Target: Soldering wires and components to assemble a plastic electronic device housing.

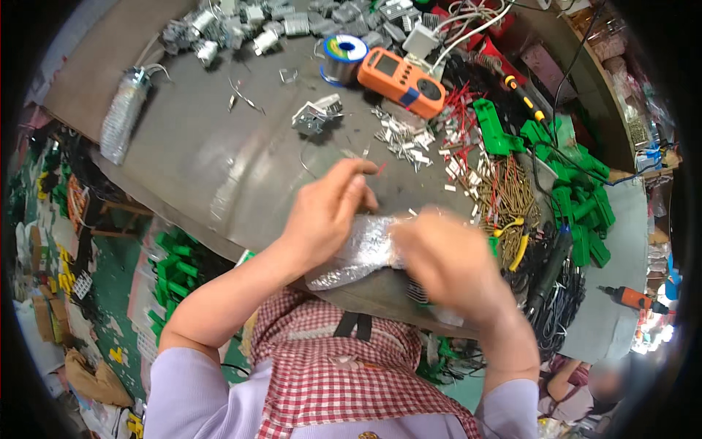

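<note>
A silvery bubble-wrap bundle (355,256) lies at the near edge of the workbench, between my two hands. My left hand (325,208) is at its upper left, fingers curled and thumb drawn in against them; whatever they may hold is hidden. Over the bundle's right end is my right hand (446,256), smeared by motion, so its grip does not show. Beyond my left hand sits a grey and white plug-like part (316,115) with thin leads. Another wrapped bundle (124,117), with wires coming out of its top, lies at the far left.
Grey and white parts (296,24) line the back. A solder spool (344,58) stands beside an orange meter (402,82). To the right are brass pins (512,194), green plastic parts (585,212), yellow-handled pliers (519,252) and a soldering iron (525,99). Another person (578,388) is at lower right.
</note>
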Motion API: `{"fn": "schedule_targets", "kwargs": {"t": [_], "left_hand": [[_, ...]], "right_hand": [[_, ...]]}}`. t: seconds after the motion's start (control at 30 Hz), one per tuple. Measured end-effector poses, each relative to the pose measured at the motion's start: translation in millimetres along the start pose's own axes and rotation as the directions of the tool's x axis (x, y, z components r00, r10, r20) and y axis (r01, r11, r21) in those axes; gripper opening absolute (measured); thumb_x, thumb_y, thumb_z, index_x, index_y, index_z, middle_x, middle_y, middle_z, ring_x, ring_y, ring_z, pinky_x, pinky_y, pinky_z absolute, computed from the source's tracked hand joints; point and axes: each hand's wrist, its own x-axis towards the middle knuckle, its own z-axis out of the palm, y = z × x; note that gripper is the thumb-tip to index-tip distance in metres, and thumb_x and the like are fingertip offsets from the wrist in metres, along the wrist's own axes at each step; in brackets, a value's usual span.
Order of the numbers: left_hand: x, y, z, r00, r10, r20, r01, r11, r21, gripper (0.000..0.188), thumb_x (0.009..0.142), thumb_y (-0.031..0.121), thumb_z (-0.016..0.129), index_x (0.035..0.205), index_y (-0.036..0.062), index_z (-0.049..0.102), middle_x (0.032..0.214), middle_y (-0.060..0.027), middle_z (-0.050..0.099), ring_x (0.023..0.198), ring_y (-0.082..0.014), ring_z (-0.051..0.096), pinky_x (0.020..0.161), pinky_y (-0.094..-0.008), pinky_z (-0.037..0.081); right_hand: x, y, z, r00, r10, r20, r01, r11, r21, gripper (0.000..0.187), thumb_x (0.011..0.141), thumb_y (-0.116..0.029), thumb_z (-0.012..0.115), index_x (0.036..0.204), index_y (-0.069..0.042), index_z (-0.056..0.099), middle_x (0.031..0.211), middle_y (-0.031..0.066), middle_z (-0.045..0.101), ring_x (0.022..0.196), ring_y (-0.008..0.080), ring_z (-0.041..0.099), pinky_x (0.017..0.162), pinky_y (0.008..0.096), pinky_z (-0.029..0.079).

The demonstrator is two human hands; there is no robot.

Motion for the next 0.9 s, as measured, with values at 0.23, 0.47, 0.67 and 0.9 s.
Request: {"fn": "schedule_targets", "kwargs": {"t": [0.23, 0.47, 0.67, 0.9], "left_hand": [[57.0, 36.9, -106.6, 0.942, 0.210, -0.263, -0.119, 0.938, 0.325, 0.027, 0.101, 0.019, 0.041, 0.109, 0.0025, 0.060, 0.067, -0.0002, 0.059, 0.055, -0.0039, 0.041, 0.051, -0.0209, 0.033], [54.1, 63.4, -169.2, 0.954, 0.141, -0.263, 0.132, 0.592, 0.795, 0.017, 0.096, 0.017, 0.048, 0.100, 0.0080, 0.062, 0.064, -0.0054, 0.056, 0.060, -0.0149, 0.052, 0.058, -0.0301, 0.042], [67.9, 64.3, -162.3, 0.888, 0.381, -0.257, -0.145, 0.763, 0.631, 0.016, 0.096, 0.013, 0.048, 0.099, 0.0068, 0.062, 0.061, -0.0032, 0.048, 0.058, -0.0109, 0.044, 0.056, -0.0266, 0.039], [73.8, 72.5, -167.2, 0.802, 0.593, -0.074, -0.079, 0.227, 0.971, 0.016, 0.090, 0.010, 0.055, 0.101, 0.0114, 0.067, 0.082, -0.0051, 0.064, 0.072, -0.0218, 0.063, 0.063, -0.0323, 0.048]], "right_hand": [[159.5, 57.2, 32.7, 0.948, -0.095, -0.305, 0.126, 0.988, 0.086, 0.060, 0.081, -0.008, 0.066, 0.135, -0.003, 0.040, 0.115, 0.0199, 0.059, 0.097, 0.0276, 0.062, 0.087, 0.0371, 0.049], [205.0, 60.2, 38.3, 0.998, -0.001, -0.058, 0.018, 0.954, 0.298, 0.055, 0.083, -0.010, 0.061, 0.134, -0.001, 0.043, 0.124, 0.0210, 0.057, 0.108, 0.0292, 0.060, 0.097, 0.0380, 0.044], [219.8, 26.6, 29.9, 0.978, -0.163, -0.133, 0.210, 0.794, 0.571, 0.036, 0.088, -0.016, 0.059, 0.120, 0.001, 0.056, 0.097, 0.0130, 0.068, 0.092, 0.0192, 0.064, 0.088, 0.0299, 0.046], [201.7, 49.2, 4.7, 0.978, -0.024, -0.208, 0.164, 0.705, 0.690, 0.019, 0.091, -0.011, 0.058, 0.104, -0.001, 0.066, 0.072, 0.0025, 0.065, 0.071, 0.0102, 0.063, 0.066, 0.0265, 0.050]]}}
